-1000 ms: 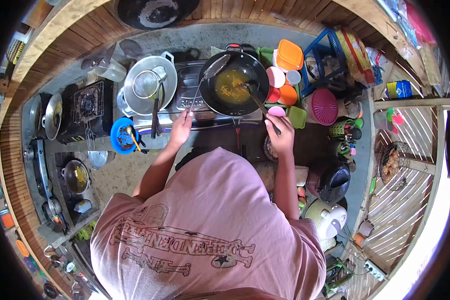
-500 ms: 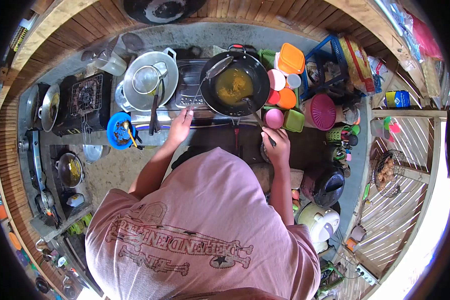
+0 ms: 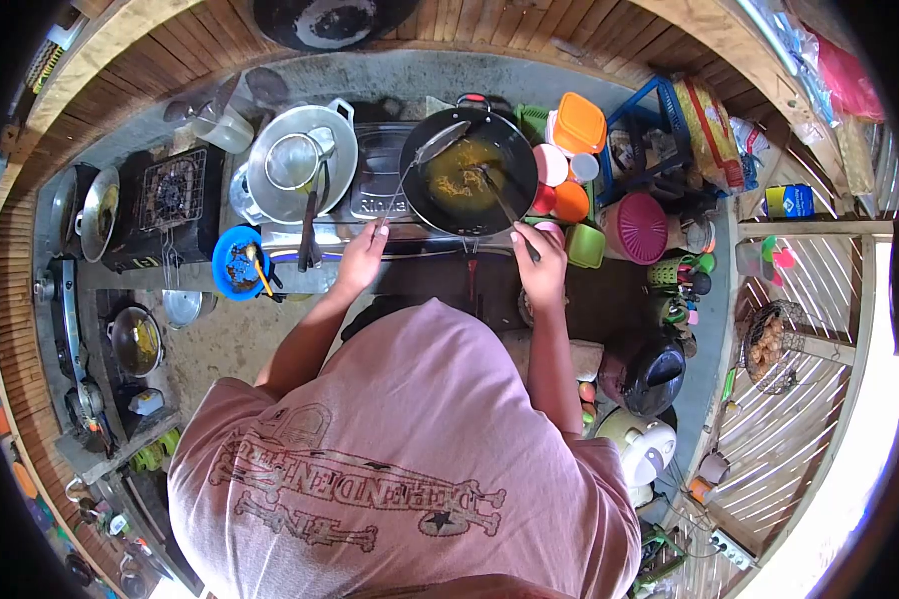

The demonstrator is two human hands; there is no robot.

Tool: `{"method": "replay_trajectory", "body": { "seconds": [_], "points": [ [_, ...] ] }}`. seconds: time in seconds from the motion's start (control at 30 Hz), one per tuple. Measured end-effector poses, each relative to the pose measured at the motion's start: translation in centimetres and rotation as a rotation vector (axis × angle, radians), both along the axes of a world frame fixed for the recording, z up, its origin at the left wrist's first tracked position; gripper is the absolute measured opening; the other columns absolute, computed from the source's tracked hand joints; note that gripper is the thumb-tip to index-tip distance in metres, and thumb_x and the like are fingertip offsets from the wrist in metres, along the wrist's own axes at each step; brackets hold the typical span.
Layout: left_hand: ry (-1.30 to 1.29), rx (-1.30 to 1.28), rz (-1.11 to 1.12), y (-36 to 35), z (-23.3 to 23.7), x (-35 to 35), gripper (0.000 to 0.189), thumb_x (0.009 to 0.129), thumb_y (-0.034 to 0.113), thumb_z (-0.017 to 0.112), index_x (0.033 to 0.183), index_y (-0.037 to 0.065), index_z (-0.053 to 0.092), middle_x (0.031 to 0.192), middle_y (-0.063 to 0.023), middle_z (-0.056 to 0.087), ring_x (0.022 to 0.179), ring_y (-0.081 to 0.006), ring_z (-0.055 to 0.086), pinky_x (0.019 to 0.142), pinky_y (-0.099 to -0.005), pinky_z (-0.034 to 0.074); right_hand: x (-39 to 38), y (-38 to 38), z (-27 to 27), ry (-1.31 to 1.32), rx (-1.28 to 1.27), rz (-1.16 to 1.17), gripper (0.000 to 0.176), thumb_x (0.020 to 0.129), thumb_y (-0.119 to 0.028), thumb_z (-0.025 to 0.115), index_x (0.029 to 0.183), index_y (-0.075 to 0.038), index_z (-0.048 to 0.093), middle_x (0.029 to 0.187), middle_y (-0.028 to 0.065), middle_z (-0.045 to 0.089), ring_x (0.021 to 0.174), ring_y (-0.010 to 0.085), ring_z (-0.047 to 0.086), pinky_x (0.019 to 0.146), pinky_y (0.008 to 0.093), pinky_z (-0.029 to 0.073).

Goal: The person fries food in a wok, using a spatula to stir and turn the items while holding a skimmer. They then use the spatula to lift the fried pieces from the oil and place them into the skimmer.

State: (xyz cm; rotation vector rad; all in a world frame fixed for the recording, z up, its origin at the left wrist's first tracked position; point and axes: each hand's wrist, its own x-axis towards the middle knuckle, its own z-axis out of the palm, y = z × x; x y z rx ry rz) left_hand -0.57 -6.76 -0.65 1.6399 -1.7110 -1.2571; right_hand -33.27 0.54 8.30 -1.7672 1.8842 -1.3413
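A black wok (image 3: 514, 205) sits on the stove, with yellowish oil and browned food bits (image 3: 459, 182) in it. My right hand (image 3: 541, 262) is closed around the handle of a spatula (image 3: 496, 194), whose tip dips among the bits. At the wok's left rim, my left hand (image 3: 363, 255) grips the thin handle of a skimmer (image 3: 440, 142). The skimmer's head hangs over the upper left of the wok, tilted. I cannot make out whether anything lies in it.
Left of the stove (image 3: 378, 165) stands a big metal pot (image 3: 340, 185) with a sieve (image 3: 292, 162) on it. A blue bowl (image 3: 222, 262) with dark contents is nearer me. Plastic containers (image 3: 580, 122) crowd the wok's right side. A grill rack (image 3: 175, 187) lies far left.
My right hand has moved up and left, bringing the spatula's tip further into the wok among the food bits. My left hand and the skimmer have hardly moved.
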Motion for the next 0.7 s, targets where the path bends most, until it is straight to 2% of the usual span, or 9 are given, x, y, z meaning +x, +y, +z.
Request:
{"method": "replay_trajectory", "body": {
  "seconds": [0.23, 0.37, 0.43, 0.57, 0.63, 0.67, 0.7],
  "points": [
    [-0.057, 0.020, 0.002, 0.5, 1.6, -0.3, 0.048, 0.107, 0.044, 0.046, 0.136, 0.008, 0.059, 0.111, -0.0284, 0.069, 0.109, -0.0489, 0.065, 0.091, -0.0494, 0.051, -1.0, 3.8, 0.9, 0.062, 0.082, 0.039, 0.016, 0.087, -0.009, 0.076, 0.102, -0.002, 0.077, 0.097, 0.0135, 0.076, 0.089, 0.0316, 0.070, 0.083, 0.0403, 0.054],
    [-0.042, 0.087, -0.006, 0.6, 0.9, -0.2, 0.048, 0.107, 0.044, 0.047, 0.136, 0.008, 0.059, 0.112, -0.0283, 0.069, 0.110, -0.0485, 0.064, 0.091, -0.0498, 0.051, -0.7, 4.9, 0.7, 0.135, 0.083, 0.065, 0.015, 0.086, -0.008, 0.076, 0.100, -0.003, 0.077, 0.098, 0.0123, 0.077, 0.092, 0.0310, 0.071, 0.085, 0.0407, 0.054],
    [0.002, -0.102, 0.008, 0.7, -0.6, -0.3, 0.045, 0.108, 0.041, 0.049, 0.138, 0.009, 0.060, 0.063, -0.0068, 0.051, 0.058, -0.0166, 0.052, 0.060, -0.0370, 0.044, -0.4, 4.9, 0.2, 0.141, 0.070, 0.082, 0.015, 0.086, -0.008, 0.077, 0.100, -0.003, 0.077, 0.098, 0.0122, 0.077, 0.092, 0.0306, 0.071, 0.085, 0.0405, 0.054],
    [-0.033, -0.052, -0.016, 0.5, -0.7, -0.2, 0.046, 0.107, 0.040, 0.049, 0.139, 0.008, 0.059, 0.071, -0.0117, 0.060, 0.065, -0.0228, 0.060, 0.066, -0.0389, 0.048, 0.7, 4.3, -0.4, 0.116, 0.059, 0.097, 0.015, 0.086, -0.008, 0.077, 0.100, -0.004, 0.077, 0.099, 0.0122, 0.077, 0.092, 0.0294, 0.072, 0.086, 0.0404, 0.054],
    [-0.029, -0.146, -0.018, 0.3, -1.1, -0.2, 0.047, 0.107, 0.040, 0.049, 0.139, 0.007, 0.058, 0.090, -0.0196, 0.070, 0.084, -0.0339, 0.069, 0.078, -0.0421, 0.051, 1.1, 3.7, -0.8, 0.106, 0.058, 0.098, 0.014, 0.088, -0.009, 0.076, 0.101, -0.004, 0.077, 0.100, 0.0120, 0.077, 0.092, 0.0290, 0.071, 0.086, 0.0402, 0.053],
    [-0.027, -0.147, -0.019, 0.3, -1.2, -0.2, 0.047, 0.107, 0.040, 0.049, 0.139, 0.007, 0.058, 0.090, -0.0196, 0.070, 0.084, -0.0339, 0.069, 0.078, -0.0421, 0.051, 1.2, 3.2, -1.5, 0.108, 0.057, 0.097, 0.014, 0.088, -0.009, 0.076, 0.101, -0.004, 0.077, 0.100, 0.0120, 0.077, 0.092, 0.0290, 0.071, 0.086, 0.0402, 0.053],
    [-0.025, -0.113, -0.011, 0.3, -0.7, -0.3, 0.047, 0.107, 0.040, 0.049, 0.138, 0.006, 0.058, 0.101, -0.0222, 0.070, 0.094, -0.0377, 0.069, 0.085, -0.0431, 0.051, 1.4, 2.6, -2.0, 0.089, 0.047, 0.106, 0.014, 0.088, -0.010, 0.076, 0.101, -0.003, 0.077, 0.100, 0.0120, 0.077, 0.092, 0.0291, 0.071, 0.085, 0.0401, 0.053]
  ]
}}
